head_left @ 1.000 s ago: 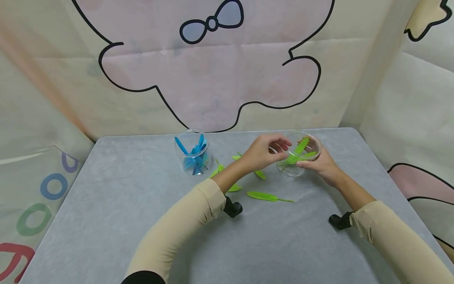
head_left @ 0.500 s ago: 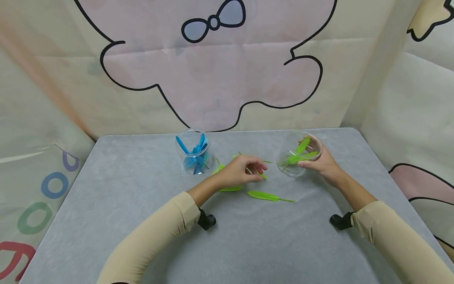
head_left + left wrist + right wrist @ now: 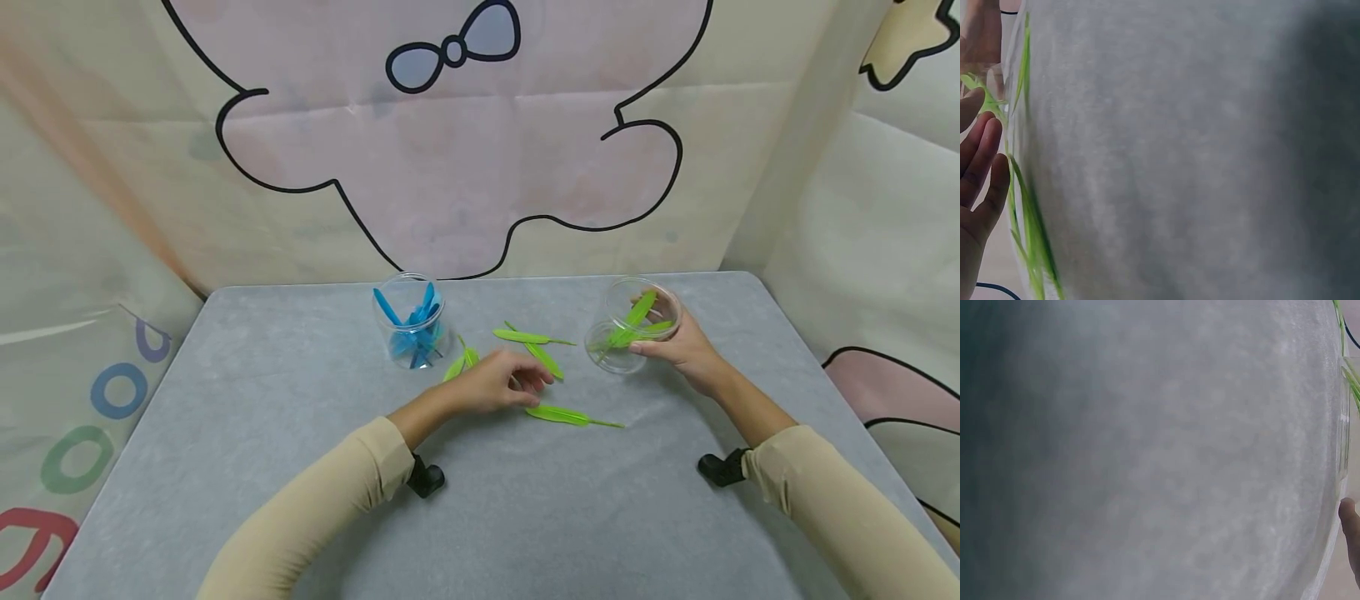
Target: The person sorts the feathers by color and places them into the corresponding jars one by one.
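Observation:
My right hand grips a clear jar tilted toward me at the table's right, with several green feathers inside. My left hand hovers over the middle of the table, its fingers loosely bent and holding nothing; in the left wrist view its fingers are apart. Just beyond it lie two crossed green feathers. A single green feather lies close to its fingertips, and more green feathers show behind the wrist. The right wrist view catches only a thumb and the jar's edge.
A second clear jar holding blue feathers stands upright at the back left. Grey cloth covers the table. Printed fabric walls rise behind it and at both sides.
My left hand has left the tilted jar and moved left and toward me, over the loose feathers. The right hand and its jar have stayed in place.

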Demonstrator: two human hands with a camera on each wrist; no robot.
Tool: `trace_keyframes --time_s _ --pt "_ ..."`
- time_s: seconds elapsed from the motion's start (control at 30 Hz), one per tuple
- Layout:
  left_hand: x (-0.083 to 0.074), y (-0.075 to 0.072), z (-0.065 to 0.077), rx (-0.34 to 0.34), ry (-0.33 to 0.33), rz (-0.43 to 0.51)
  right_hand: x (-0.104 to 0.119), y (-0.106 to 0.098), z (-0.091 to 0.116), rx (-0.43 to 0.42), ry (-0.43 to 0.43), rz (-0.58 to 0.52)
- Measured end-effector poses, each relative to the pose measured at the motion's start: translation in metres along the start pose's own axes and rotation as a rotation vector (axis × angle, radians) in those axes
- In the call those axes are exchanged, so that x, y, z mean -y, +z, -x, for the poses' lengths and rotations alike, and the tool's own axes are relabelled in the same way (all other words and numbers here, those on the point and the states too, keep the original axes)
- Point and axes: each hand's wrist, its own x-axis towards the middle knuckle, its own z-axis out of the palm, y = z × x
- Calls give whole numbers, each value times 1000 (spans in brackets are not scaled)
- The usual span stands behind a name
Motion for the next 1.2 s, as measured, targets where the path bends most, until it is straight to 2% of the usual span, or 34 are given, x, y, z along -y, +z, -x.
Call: trace_keyframes --time_s 0.3,0.73,1.2 --pt "6 5 5 31 29 -110 2 0 1 1 -6 1" --pt "11 13 5 -10 12 -144 3 0 1 -1 0 13" --pt "11 13 2 1 8 -198 6 2 3 0 4 -28"
